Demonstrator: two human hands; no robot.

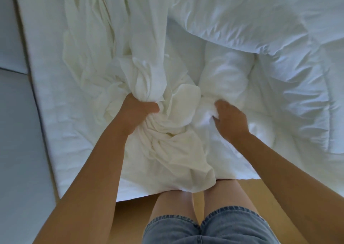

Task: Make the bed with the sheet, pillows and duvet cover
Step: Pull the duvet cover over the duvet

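One crumpled cream duvet cover (149, 98), left hand (136, 111) clenching it, right hand (229, 119) clutching one puffy white duvet (260, 38)

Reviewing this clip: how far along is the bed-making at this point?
Early. Done: the mattress seems to carry a fitted white cover. In hand: the left hand grips a bunched cream cloth, likely the duvet cover, while the right hand presses into a roll of the white duvet, heaped at right. Left: duvet not inside the cover, nothing spread flat; no pillows clearly placed.
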